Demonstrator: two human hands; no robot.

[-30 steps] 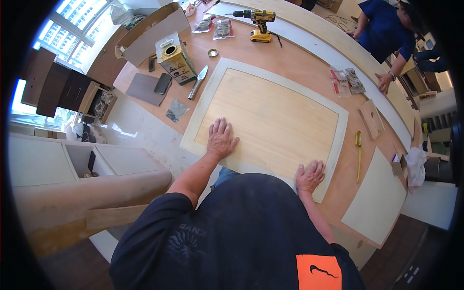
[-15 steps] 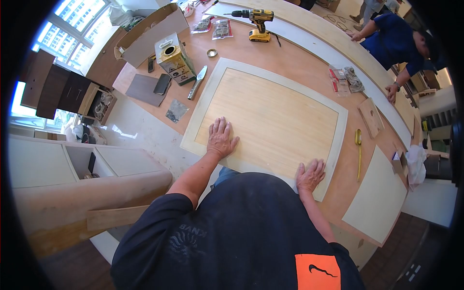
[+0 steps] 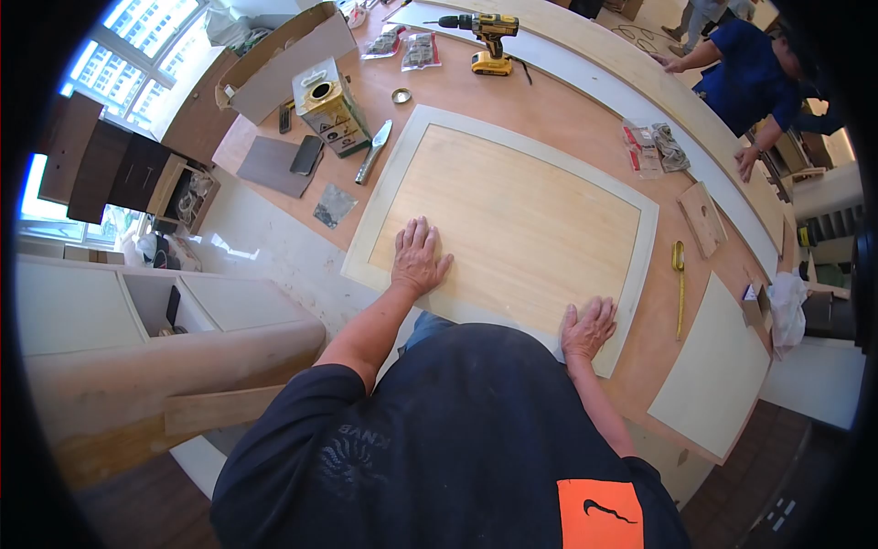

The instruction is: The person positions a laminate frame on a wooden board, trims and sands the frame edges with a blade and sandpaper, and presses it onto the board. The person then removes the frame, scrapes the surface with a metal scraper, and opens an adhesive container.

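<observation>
A framed wooden panel [image 3: 521, 220] with a pale border lies flat on the workbench in front of me. My left hand [image 3: 420, 259] rests on its near left part, palm down with the fingers stretched out. Near the panel's right corner, my right hand [image 3: 588, 328] also lies flat, fingers extended over the border and the inner wood. Neither hand grips anything. A putty knife [image 3: 374, 152] lies just beyond the panel's left edge, and a yellow tape measure [image 3: 678, 288] is right of it.
A yellow cordless drill [image 3: 492, 44] stands at the back, near bagged hardware [image 3: 421, 52]. An open metal can [image 3: 331, 108] and a cardboard box [image 3: 288, 59] are at the left. At the right, a co-worker in blue [image 3: 745, 73] leans over long boards [image 3: 640, 82]. A white sheet [image 3: 713, 366] lies at the right.
The co-worker's near hand has lifted and turned slightly by the long board. My hands and the panel stay in place; the view has shifted very slightly.
</observation>
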